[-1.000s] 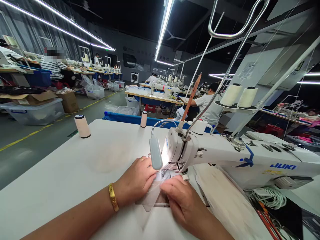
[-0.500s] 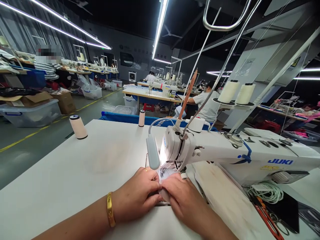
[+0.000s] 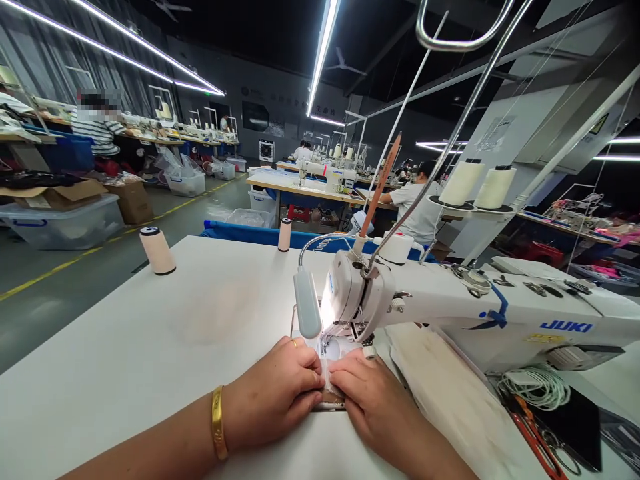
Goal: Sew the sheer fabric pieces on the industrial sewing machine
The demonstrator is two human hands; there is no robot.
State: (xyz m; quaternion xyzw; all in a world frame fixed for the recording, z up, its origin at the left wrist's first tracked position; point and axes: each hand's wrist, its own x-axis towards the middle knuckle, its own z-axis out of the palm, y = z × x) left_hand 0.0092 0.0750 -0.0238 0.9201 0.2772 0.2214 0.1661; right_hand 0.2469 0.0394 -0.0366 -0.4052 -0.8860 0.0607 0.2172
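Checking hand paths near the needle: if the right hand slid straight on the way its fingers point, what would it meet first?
The right hand points up-left across the fabric. It would probably meet the left hand first, since their fingertips nearly touch; the presser foot lies slightly further on. Depth is unclear.

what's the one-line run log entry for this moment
left hand pressing white fabric piece | right hand pressing same piece | piece at needle of Juki sewing machine | lamp on
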